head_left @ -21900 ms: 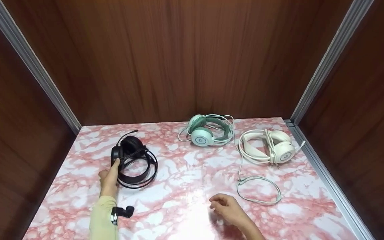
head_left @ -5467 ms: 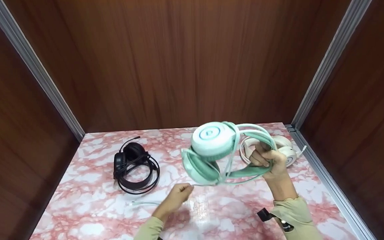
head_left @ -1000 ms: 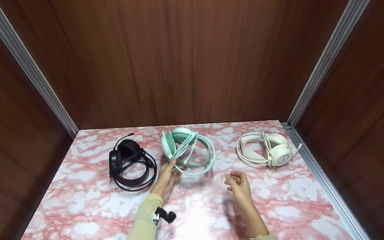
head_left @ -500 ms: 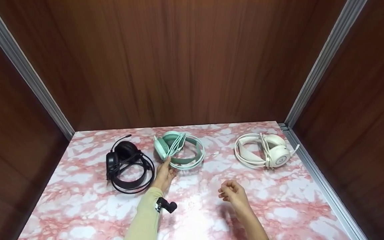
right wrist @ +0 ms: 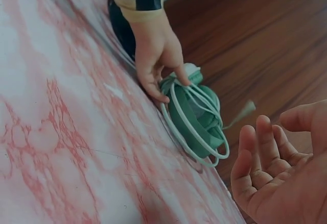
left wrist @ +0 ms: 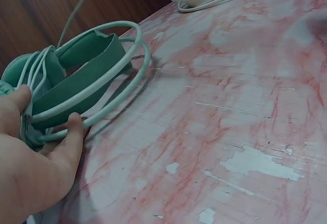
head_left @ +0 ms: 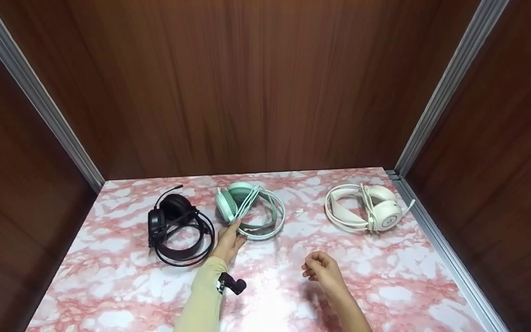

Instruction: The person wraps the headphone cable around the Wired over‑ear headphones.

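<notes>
A mint-green headset [head_left: 247,201] lies on the table between a black headset and a white one, its thin cable wrapped across the ear cups. My left hand [head_left: 227,242] grips its near side by the lower ear cup. In the left wrist view, the thumb of my left hand [left wrist: 38,168] is on the wrapped cable and a finger is under the headband end of the headset [left wrist: 84,81]. Above the table, nearer the front, my right hand [head_left: 324,269] hangs with loosely curled fingers, holding nothing; the right wrist view shows the hand [right wrist: 286,173] apart from the headset [right wrist: 191,124].
The black headset [head_left: 176,207] with its boom microphone lies just left of the left hand. At the right is the white headset [head_left: 383,213], its cable bundled around it. Brown wood-grain panels [head_left: 247,92] and metal rails [head_left: 450,87] enclose the red-and-white marbled table [head_left: 122,281].
Earlier the green headset lay at the back with a trailing cable; then my right hand held it up. Now it sits farther left, cable wrapped, with only my left hand on it.
</notes>
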Tool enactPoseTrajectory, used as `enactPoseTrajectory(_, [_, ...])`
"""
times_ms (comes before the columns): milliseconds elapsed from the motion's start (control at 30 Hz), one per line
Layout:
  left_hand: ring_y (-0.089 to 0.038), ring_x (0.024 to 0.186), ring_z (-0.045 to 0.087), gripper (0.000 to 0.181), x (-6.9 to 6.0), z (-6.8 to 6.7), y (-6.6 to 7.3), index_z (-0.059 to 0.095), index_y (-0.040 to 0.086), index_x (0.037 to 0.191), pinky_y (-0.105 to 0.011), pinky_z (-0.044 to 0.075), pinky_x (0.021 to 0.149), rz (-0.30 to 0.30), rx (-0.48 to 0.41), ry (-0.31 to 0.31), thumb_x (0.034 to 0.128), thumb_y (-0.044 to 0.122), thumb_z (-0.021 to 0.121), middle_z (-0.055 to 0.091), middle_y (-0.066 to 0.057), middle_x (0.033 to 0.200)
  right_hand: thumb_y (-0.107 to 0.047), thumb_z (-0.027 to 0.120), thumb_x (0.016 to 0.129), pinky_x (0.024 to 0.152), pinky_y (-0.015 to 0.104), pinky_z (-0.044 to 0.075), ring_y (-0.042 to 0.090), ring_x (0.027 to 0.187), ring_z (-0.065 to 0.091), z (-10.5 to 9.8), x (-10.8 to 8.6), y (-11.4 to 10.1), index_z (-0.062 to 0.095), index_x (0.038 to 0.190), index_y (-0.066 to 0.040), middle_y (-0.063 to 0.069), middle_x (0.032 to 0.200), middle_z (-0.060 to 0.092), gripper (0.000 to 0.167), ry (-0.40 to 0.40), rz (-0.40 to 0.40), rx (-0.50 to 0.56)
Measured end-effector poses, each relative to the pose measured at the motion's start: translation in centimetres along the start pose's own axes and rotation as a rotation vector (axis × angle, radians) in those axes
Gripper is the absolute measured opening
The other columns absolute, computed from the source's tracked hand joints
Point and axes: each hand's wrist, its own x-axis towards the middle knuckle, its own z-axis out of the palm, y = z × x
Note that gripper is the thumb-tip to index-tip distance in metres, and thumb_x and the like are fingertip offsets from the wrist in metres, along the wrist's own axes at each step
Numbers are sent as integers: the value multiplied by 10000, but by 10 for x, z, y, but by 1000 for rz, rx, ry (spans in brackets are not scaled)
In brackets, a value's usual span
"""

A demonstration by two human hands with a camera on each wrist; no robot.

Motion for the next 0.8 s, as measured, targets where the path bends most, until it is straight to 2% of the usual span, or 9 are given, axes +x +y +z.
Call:
enactPoseTrajectory(67, [-315, 1044, 552, 411, -3, 3, 1, 448, -84, 1246, -470, 412, 1002, 18, 47, 42, 978, 195, 585, 553, -220, 1134, -135, 553, 977, 697, 344, 493, 214, 732, 626, 0, 0, 0, 564, 960, -37, 70, 831, 613, 101, -4, 13, -7])
enactPoseTrajectory(167, [-277, 929, 578, 363, -10, 8, 5, 490, -62, 1168, -463, 469, 919, 68, 172, 136, 964, 216, 604, 573, -179, 1038, -148, 560, 974, 709, 357, 497, 212, 739, 625, -1, 1, 1, 564, 972, -30, 74, 839, 614, 118, -14, 24, -16])
enactPoseTrajectory(200, [-253, 846, 578, 346, -12, 10, 7, 511, -53, 1128, -448, 488, 870, 89, 236, 173, 957, 230, 612, 570, -163, 977, -147, 560, 973, 718, 365, 498, 213, 742, 624, -1, 1, 2, 562, 978, -25, 77, 843, 612, 122, -18, 25, -18])
enactPoseTrajectory(300, [-241, 806, 550, 387, -19, 13, 12, 556, -59, 1082, -429, 475, 808, 167, 502, 274, 940, 294, 624, 572, -154, 937, -157, 563, 971, 727, 377, 498, 211, 744, 623, -2, 0, 3, 559, 991, -16, 77, 846, 611, 143, -27, 29, -22])
enactPoseTrajectory(400, [-327, 904, 582, 471, -22, 14, 14, 590, -69, 1079, -450, 446, 836, 196, 757, 346, 930, 377, 609, 609, -233, 1004, -165, 561, 972, 732, 379, 497, 215, 748, 623, -1, 0, 4, 558, 992, -18, 81, 853, 609, 148, -37, 29, -25])
enactPoseTrajectory(467, [-392, 1022, 576, 519, -24, 13, 14, 593, -73, 1096, -482, 433, 878, 191, 863, 361, 935, 420, 584, 612, -270, 1094, -180, 556, 976, 735, 373, 496, 220, 761, 621, -1, -1, 5, 556, 996, -26, 85, 869, 606, 155, -52, 32, -31])
enactPoseTrajectory(600, [-429, 1055, 576, 551, -24, 9, 13, 600, -70, 1079, -498, 436, 881, 170, 935, 375, 945, 462, 548, 615, -283, 1109, -182, 538, 986, 755, 380, 498, 231, 786, 618, -1, -4, 4, 553, 1017, -27, 96, 896, 602, 159, -85, 42, -31])
enactPoseTrajectory(667, [-433, 1040, 581, 559, -25, 7, 13, 600, -79, 1072, -498, 440, 873, 182, 933, 370, 949, 463, 542, 617, -288, 1087, -155, 521, 990, 768, 392, 498, 243, 797, 618, 0, -9, -4, 552, 1018, -22, 105, 904, 599, 139, -98, 46, -34])
enactPoseTrajectory(800, [-440, 1049, 574, 544, -25, 5, 14, 604, -92, 1071, -493, 434, 892, 207, 896, 339, 956, 435, 540, 613, -298, 1093, -131, 514, 990, 765, 408, 502, 255, 787, 627, 0, -9, -6, 564, 989, -22, 106, 884, 606, 120, -92, 71, -33])
